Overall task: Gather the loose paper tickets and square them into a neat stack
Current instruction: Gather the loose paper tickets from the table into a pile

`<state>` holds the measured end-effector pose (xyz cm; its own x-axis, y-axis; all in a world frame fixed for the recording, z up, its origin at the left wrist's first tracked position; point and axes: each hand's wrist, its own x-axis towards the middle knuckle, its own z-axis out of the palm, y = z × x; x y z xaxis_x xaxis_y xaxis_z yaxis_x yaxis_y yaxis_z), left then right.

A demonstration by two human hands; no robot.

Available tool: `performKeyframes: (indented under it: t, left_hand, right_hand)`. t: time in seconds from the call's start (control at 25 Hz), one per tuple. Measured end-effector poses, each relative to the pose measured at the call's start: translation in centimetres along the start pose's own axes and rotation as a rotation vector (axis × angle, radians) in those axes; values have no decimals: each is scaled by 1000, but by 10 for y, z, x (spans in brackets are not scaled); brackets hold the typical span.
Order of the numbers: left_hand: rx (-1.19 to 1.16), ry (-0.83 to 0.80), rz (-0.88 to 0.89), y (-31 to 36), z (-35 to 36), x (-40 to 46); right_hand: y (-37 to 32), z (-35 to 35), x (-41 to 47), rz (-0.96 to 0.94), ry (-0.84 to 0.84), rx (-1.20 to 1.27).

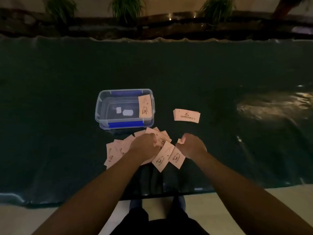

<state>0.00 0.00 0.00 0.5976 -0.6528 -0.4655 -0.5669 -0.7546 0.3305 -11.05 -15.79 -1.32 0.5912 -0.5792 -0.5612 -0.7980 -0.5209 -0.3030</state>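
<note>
Several loose pale paper tickets [113, 152] lie scattered on the dark table cover just in front of me. My left hand [145, 145] rests on the middle of the pile, fingers curled onto the tickets. My right hand [191, 146] is at the pile's right edge, fingers closed on a ticket whose corner shows above the knuckles. Two printed tickets [166, 156] fan out between my hands. A squared stack of tickets [186, 115] sits apart, further back on the right. One more ticket [145, 106] leans inside the clear plastic box [101, 106].
The clear box with blue clips stands behind the pile, left of centre. The dark glossy cover [67, 73] spans the table, its front edge near my legs. Plants [127, 7] and a ledge run along the far side.
</note>
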Motion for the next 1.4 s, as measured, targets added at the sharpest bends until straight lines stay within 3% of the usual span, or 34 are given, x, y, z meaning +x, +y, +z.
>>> performKeyframes:
  t: [0.16,0.4,0.6,0.76,0.96,1.08,1.16,1.28,1.4]
  left_hand:
    - [-62,-89,-143,-1,34,-2]
    - [-77,-126,-210,4,51,10]
    - [-350,-49,-219,11,62,11]
    - [-486,-118,-213,17,65,12]
    - [-644,-199,-328,28,53,19]
    - [-779,-170,-332,29,50,19]
    - [-859,-100,-336,27,50,19]
    - [-786,-163,-370,28,40,12]
    - [-948,-195,-419,24,44,-1]
  right_hand:
    - [19,33,4,266,34,122]
    - [21,63,6,222,33,249]
    - [20,74,2,194,-5,429]
    - [20,76,-3,213,-34,509]
    - [19,69,1,230,-12,619]
    - [13,56,6,206,-22,669]
    - [7,47,12,171,-35,644]
    - [-5,33,25,84,-7,460]
    - [-22,24,38,-24,-19,208]
